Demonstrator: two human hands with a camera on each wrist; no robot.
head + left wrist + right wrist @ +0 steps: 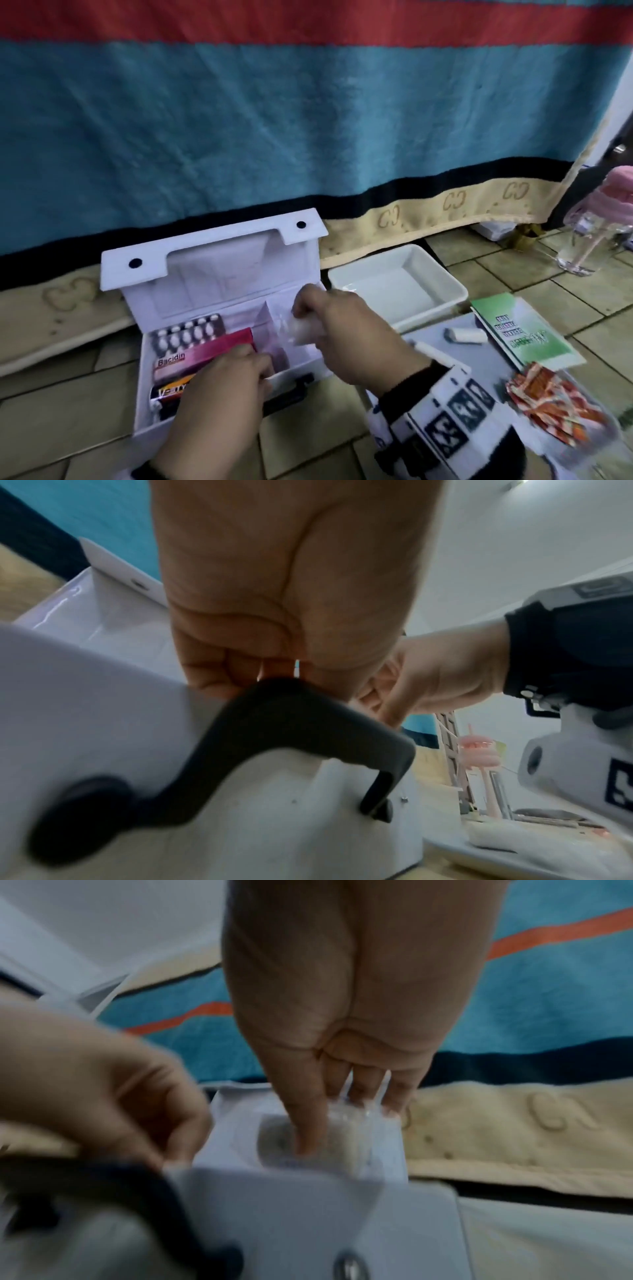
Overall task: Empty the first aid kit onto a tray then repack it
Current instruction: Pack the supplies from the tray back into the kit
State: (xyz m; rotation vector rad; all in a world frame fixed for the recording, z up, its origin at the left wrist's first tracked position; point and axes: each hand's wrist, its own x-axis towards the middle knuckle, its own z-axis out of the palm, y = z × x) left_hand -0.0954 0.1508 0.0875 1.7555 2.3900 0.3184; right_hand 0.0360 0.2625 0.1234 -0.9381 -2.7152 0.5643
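Note:
The white first aid kit (219, 274) stands open on the tiled floor with its lid up. Its left part holds a blister pack (188, 332), a pink Bacidin box (202, 353) and a black and orange box (171, 390). My left hand (253, 359) curls over the kit's front wall (85, 696), just above the black handle (291, 723). My right hand (301, 310) pinches a clear-wrapped white packet (305, 329) inside the kit's right compartment; the thumb presses on the packet (346, 1139). The white tray (397, 284) sits to the kit's right with nothing in it.
A striped blanket (308, 120) hangs behind the kit. Right of my right hand lie a white roll (466, 335), a green leaflet (524, 329) and orange sachets (555, 401). A clear bottle with a pink lid (589, 233) stands at far right.

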